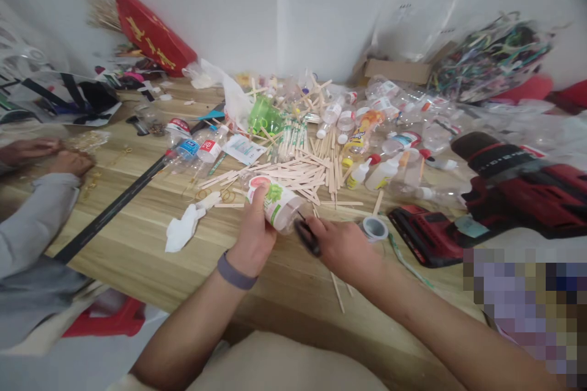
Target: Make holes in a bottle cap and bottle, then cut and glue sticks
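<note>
My left hand is wrapped round a clear plastic bottle with a green-and-white fruit label, its thumb lying along the label. The bottle is tilted, one end towards my right hand. That hand is closed on what look like black-handled scissors, their tip at the bottle's near end. How far the blades reach into the plastic is hard to see. Beyond the bottle lies a spread of flat wooden sticks. A grey tape roll sits just past my right hand.
A red-and-black power drill lies at the right. Plastic bottles and glue bottles crowd the back. A crumpled tissue and a long black strip lie left. Another person's hands work at the far left.
</note>
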`<action>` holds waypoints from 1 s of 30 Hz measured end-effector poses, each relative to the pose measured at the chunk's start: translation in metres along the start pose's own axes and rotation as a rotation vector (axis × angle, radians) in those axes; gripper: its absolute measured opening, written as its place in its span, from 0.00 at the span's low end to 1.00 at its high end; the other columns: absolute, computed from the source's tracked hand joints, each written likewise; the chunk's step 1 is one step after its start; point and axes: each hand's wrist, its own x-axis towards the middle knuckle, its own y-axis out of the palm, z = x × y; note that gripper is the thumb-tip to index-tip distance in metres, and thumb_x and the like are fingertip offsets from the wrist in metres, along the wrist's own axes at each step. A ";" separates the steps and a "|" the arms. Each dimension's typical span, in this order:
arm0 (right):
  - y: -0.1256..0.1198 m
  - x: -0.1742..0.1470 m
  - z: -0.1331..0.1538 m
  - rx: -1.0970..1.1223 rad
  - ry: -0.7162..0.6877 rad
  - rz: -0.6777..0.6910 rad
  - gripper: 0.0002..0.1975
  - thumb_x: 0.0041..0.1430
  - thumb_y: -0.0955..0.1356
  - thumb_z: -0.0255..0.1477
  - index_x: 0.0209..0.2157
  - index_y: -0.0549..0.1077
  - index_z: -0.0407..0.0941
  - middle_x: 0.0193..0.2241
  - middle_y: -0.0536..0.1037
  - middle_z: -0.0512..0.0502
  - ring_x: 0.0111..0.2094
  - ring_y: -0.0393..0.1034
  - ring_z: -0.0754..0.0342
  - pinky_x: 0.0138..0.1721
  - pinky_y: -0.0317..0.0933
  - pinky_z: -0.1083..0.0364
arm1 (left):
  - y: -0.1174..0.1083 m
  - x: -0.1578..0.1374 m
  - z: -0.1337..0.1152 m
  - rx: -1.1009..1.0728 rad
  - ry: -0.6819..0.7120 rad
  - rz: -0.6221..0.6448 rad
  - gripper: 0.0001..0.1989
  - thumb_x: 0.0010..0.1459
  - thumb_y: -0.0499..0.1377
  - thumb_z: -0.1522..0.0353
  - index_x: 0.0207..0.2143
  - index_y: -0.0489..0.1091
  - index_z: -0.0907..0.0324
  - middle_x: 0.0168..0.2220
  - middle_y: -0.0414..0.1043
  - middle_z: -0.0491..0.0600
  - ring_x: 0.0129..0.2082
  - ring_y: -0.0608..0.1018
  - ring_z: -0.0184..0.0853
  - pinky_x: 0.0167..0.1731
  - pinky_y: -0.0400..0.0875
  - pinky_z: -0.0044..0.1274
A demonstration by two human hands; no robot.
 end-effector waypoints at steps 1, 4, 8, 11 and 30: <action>0.004 0.000 0.002 0.036 0.015 0.007 0.15 0.65 0.60 0.30 0.31 0.74 0.40 0.23 0.78 0.41 0.21 0.73 0.52 0.21 0.62 0.57 | 0.001 -0.001 0.000 -0.016 0.036 -0.020 0.11 0.55 0.63 0.63 0.38 0.71 0.59 0.31 0.77 0.43 0.28 0.78 0.29 0.31 0.70 0.20; 0.015 0.001 0.009 0.160 0.058 0.029 0.29 0.71 0.49 0.37 0.35 0.74 0.39 0.20 0.78 0.45 0.13 0.68 0.57 0.15 0.59 0.60 | 0.005 -0.004 -0.004 -0.012 0.048 -0.025 0.09 0.57 0.61 0.63 0.38 0.72 0.59 0.29 0.77 0.43 0.26 0.77 0.31 0.27 0.69 0.20; 0.014 0.003 0.010 0.192 0.060 0.007 0.26 0.70 0.52 0.36 0.34 0.75 0.39 0.18 0.77 0.46 0.13 0.67 0.58 0.15 0.58 0.60 | 0.008 -0.006 -0.008 -0.011 0.060 -0.028 0.07 0.59 0.60 0.64 0.37 0.72 0.60 0.28 0.76 0.43 0.24 0.76 0.30 0.26 0.68 0.20; 0.004 0.003 0.004 0.124 0.036 -0.050 0.14 0.62 0.62 0.31 0.30 0.75 0.39 0.23 0.78 0.39 0.22 0.73 0.52 0.21 0.61 0.58 | 0.006 -0.004 -0.006 -0.034 0.038 -0.030 0.07 0.58 0.61 0.65 0.36 0.70 0.59 0.29 0.76 0.43 0.24 0.76 0.28 0.29 0.70 0.19; 0.005 0.006 0.003 0.187 0.090 -0.023 0.10 0.58 0.64 0.30 0.26 0.72 0.41 0.26 0.78 0.37 0.25 0.74 0.50 0.23 0.60 0.57 | 0.000 -0.001 -0.005 -0.032 0.089 -0.061 0.06 0.58 0.61 0.66 0.36 0.71 0.60 0.30 0.76 0.44 0.27 0.77 0.30 0.31 0.72 0.20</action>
